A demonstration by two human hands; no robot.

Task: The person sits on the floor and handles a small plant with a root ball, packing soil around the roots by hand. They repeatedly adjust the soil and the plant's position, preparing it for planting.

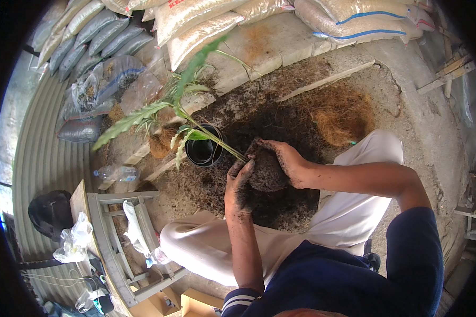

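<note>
Between my two soil-covered hands is the dark root ball (266, 174) of a leafy potted-type plant. Its green stems (212, 136) lean up and to the left, ending in long wavy-edged leaves (135, 123). My left hand (240, 180) grips the root ball's left side, with its fingers near the stem base. Around the top and right side curls my right hand (287, 160). Just left of the hands, beneath the stems, stands a black plastic pot (204, 148), apparently with another nested inside. Dark loose soil (261, 123) covers the floor under the root ball.
Brown coir fibre (341, 119) lies at the right beside a wooden plank (329, 79). Filled sacks (206, 31) are stacked at the back. A plastic bottle (121, 173) lies at the left, near a wooden table (103, 245). Other small plants (190, 87) sit beyond the pot.
</note>
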